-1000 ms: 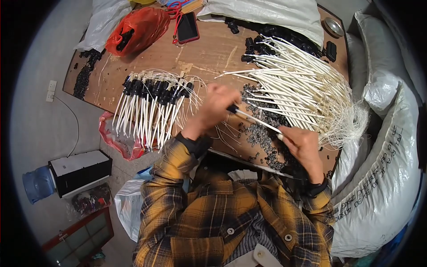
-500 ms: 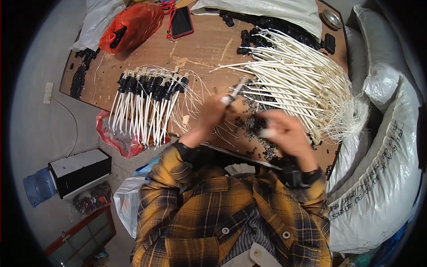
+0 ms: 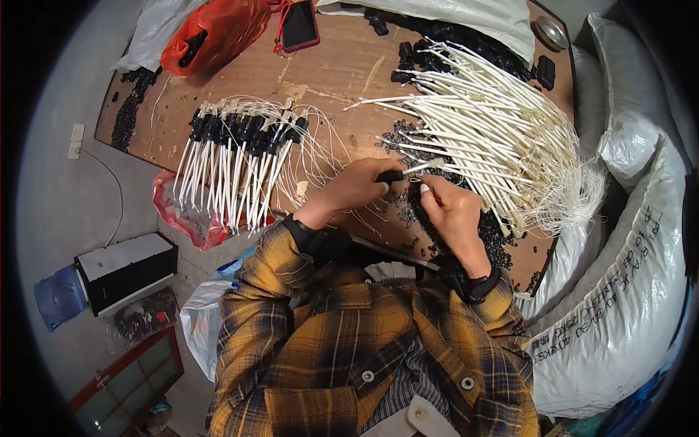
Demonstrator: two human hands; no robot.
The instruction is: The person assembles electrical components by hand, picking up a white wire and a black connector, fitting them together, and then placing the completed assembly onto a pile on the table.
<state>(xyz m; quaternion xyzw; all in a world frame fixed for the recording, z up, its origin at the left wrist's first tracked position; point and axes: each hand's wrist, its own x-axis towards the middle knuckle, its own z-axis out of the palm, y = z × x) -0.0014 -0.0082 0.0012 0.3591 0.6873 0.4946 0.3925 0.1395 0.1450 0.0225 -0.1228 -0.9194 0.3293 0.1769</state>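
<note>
My left hand is closed round a black sleeve, with a white rod sticking out of it to the right. My right hand pinches at a thin white cord, which shows as a small loop at the fingertips, just below the rod. Small dark clips lie scattered under and between both hands. To the right is a large heap of white rods with bundled thin cords. On the left, several white rods lie in a row, fitted with black sleeves.
A red plastic bag and a phone lie at the back left of the table. Black parts and a metal bowl are at the back right. Full white sacks stand against the right side.
My right hand has come to the rod's end and now pinches there. My left hand has lowered the rod from pointing up and away to pointing right. The view has shifted slightly.
</note>
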